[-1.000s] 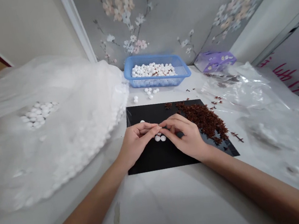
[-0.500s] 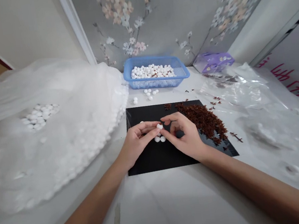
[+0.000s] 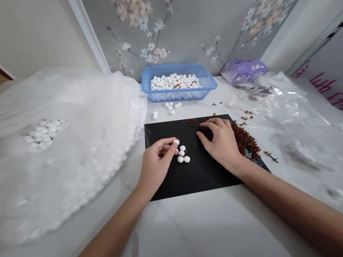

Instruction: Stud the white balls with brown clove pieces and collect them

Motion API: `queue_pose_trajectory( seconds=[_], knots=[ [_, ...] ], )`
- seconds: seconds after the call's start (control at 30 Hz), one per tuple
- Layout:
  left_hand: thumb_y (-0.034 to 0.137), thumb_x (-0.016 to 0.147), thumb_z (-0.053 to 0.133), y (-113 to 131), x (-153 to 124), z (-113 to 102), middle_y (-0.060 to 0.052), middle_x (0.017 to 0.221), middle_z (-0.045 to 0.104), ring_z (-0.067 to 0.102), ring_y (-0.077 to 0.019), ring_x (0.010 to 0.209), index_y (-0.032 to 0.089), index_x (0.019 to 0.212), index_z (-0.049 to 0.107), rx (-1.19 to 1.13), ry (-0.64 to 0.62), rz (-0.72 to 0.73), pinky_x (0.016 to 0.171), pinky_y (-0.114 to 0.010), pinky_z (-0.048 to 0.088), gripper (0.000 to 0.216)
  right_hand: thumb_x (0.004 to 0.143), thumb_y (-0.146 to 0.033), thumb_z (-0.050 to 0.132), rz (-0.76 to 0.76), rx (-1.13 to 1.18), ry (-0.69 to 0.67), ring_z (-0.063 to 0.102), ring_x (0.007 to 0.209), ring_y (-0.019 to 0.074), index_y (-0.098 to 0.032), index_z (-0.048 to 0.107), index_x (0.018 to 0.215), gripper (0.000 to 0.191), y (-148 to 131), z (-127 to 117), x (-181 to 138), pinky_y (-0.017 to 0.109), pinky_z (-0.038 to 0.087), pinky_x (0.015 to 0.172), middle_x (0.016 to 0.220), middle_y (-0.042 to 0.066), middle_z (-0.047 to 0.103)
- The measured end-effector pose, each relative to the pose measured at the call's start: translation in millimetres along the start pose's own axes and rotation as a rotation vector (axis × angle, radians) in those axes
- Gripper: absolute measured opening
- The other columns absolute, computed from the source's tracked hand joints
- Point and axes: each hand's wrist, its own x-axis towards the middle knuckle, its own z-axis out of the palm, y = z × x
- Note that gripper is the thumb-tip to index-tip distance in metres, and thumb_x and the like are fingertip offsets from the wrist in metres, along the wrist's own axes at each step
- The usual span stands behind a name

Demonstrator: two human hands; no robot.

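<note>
My left hand [image 3: 158,158] pinches a small white ball [image 3: 176,142] between thumb and fingertips, and a bit of reddish brown shows at the ball's top. Just beside it, several loose white balls [image 3: 182,153] lie together on a black mat [image 3: 195,178], with brown specks among them. Over the near-left side of a heap of reddish-brown star-shaped pieces [image 3: 247,141] rests my right hand [image 3: 221,140]. Its thumb and curved fingers are apart, and no piece shows between them. The hand covers part of the heap.
A blue basket [image 3: 181,97] of white balls stands against the wall, with several balls in front. To the left lies a big translucent bag [image 3: 78,172] of white balls. Clear plastic bags [image 3: 270,101] and a purple packet [image 3: 244,71] are on the right.
My right hand has left the held ball and moved right onto the brown heap. My left hand has shifted slightly left, still holding its ball, and the loose balls show more fully.
</note>
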Motion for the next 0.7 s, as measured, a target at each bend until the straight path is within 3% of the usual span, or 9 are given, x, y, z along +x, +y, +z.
queue_pose_trajectory(
  seconds=[0.17,0.33,0.7],
  knots=[
    [0.041,0.080,0.056,-5.3,-1.5,3.2,0.001,0.062,0.056,0.053,-0.0125,0.060,0.018,0.095,0.067,0.132,0.040,0.047,0.057,-0.024,0.039,0.030,0.083,-0.021,0.051,0.023,-0.055,-0.074,0.051,0.092,0.0264,-0.016,0.068,0.090,0.019,2.4,-1.2,0.7,0.040,0.038,0.080,0.098,0.008,0.065],
    [0.040,0.080,0.056,-5.0,-3.1,4.2,0.003,0.057,0.052,0.048,-0.0105,0.053,0.018,0.093,0.067,0.181,0.052,0.068,0.052,-0.023,0.036,0.028,0.080,-0.026,0.058,0.034,-0.067,0.001,0.052,0.094,0.0263,-0.020,0.066,0.080,0.010,-2.0,-5.5,0.1,0.041,0.033,0.079,0.094,0.004,0.067],
    [0.035,0.078,0.058,-4.0,1.1,0.4,0.003,0.062,0.051,0.050,-0.0119,0.061,0.020,0.107,0.064,0.023,0.070,0.029,0.059,-0.024,0.040,0.034,0.079,-0.030,0.059,0.038,0.236,0.055,0.058,0.063,0.0157,-0.019,0.061,0.075,0.012,-4.0,-2.0,0.9,0.034,0.038,0.076,0.067,0.000,0.063]
  ],
)
